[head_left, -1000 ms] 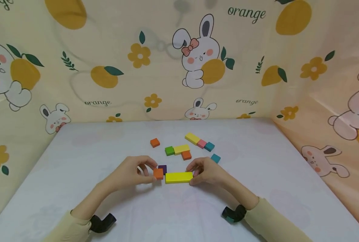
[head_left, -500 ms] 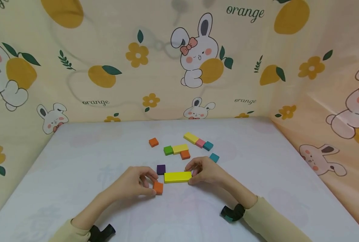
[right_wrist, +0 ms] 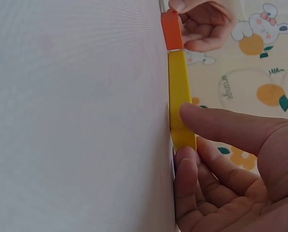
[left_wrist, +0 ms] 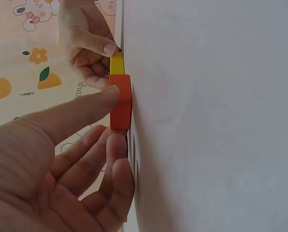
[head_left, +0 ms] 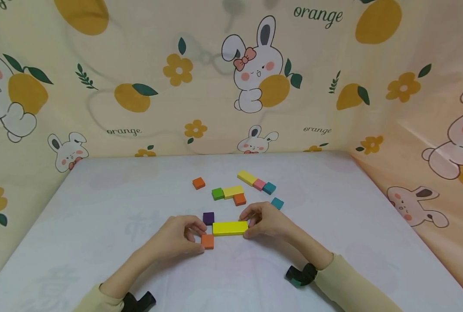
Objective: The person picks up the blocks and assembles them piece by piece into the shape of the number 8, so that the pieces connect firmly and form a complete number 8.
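Between thumb and fingers, my left hand [head_left: 178, 236] pinches an orange block [head_left: 207, 242], which stands near the front left corner of a long yellow block [head_left: 230, 228]. In the left wrist view the thumb lies across the near face of that orange block [left_wrist: 121, 104]. My right hand [head_left: 268, 221] holds the yellow block by its right end; the right wrist view shows the thumb on the yellow block's side [right_wrist: 179, 87] and fingertips at its end. A dark purple block [head_left: 208, 218] lies behind the yellow block's left end, close to its back corner.
Farther back lie a green block [head_left: 217, 193], a pale yellow block [head_left: 233, 192] and an orange block [head_left: 239, 199] together. Behind them is a row with yellow [head_left: 246, 177], pink [head_left: 259, 184] and teal [head_left: 269, 188] blocks. A lone orange block [head_left: 198, 183] and teal block [head_left: 277, 203] lie apart.
My left hand has brought the orange block from beside the purple block toward the front edge, then slightly right toward the yellow block. The right hand and yellow block have stayed in place.
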The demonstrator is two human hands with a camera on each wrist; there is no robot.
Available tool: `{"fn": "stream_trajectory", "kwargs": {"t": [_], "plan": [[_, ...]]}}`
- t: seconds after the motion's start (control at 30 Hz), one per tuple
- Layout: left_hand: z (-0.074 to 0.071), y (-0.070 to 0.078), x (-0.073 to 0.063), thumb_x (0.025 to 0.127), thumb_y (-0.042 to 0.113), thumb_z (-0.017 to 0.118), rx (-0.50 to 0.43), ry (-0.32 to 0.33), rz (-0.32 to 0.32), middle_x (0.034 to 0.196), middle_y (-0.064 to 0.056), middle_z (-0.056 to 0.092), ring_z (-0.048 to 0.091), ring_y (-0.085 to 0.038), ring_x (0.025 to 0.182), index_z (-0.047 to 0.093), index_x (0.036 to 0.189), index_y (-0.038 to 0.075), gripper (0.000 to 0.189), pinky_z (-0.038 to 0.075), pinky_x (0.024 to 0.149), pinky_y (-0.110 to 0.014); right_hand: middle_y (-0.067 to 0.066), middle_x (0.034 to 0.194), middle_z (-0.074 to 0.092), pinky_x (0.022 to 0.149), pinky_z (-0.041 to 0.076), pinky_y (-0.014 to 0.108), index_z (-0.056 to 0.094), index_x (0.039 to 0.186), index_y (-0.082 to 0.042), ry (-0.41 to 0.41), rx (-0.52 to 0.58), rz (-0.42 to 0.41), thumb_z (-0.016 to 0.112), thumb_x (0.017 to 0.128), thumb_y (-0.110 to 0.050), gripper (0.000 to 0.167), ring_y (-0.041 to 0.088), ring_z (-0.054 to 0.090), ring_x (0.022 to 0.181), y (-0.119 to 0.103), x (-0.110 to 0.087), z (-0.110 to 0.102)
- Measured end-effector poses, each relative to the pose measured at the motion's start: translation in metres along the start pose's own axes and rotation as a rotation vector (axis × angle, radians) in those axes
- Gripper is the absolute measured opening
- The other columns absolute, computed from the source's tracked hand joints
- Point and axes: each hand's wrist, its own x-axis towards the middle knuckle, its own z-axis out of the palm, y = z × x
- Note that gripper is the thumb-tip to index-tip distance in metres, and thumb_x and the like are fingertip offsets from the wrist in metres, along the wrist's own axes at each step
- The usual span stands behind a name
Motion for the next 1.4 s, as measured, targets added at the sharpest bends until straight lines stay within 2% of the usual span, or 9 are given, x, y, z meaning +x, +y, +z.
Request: {"fn": "stream_trajectory", "kwargs": {"t": [0.3,0.67,1.4], "plan": [[0.0026,0.0010,0.0008,0.075,0.016,0.087,0.012,0.021,-0.010,0.095,0.007,0.070,0.059,-0.017,0.071,0.067,0.108,0.010,0.039,0.051,0.064,-0.029,0.004,0.089,0.065,0.068,0.050,0.030,0.071,0.100,-0.010,0.004,-0.015,-0.011,0.089,0.071,-0.006,0.034,0.023,0.058,0.077,0.0023,0.0011,0.0000],[0.0003,0.0006,0.0031,0.076,0.018,0.086,-0.013,-0.009,-0.021,0.097,0.005,0.070,0.060,-0.018,0.074,0.067,0.110,0.010,0.040,0.052,0.066,-0.030,0.004,0.089,0.065,0.067,0.050,0.029,0.071,0.101,-0.009,0.003,-0.022,-0.027,0.088,0.072,-0.006,0.034,0.023,0.058,0.076,0.0045,0.0021,-0.0008],[0.0014,0.0009,0.0012,0.077,0.017,0.086,-0.013,-0.011,-0.036,0.098,0.005,0.070,0.060,-0.017,0.072,0.066,0.110,0.009,0.039,0.052,0.066,-0.030,0.004,0.089,0.065,0.067,0.050,0.029,0.070,0.102,-0.008,-0.005,-0.020,-0.025,0.087,0.073,-0.005,0.033,0.023,0.058,0.076,0.0032,0.0013,0.0012]]}}
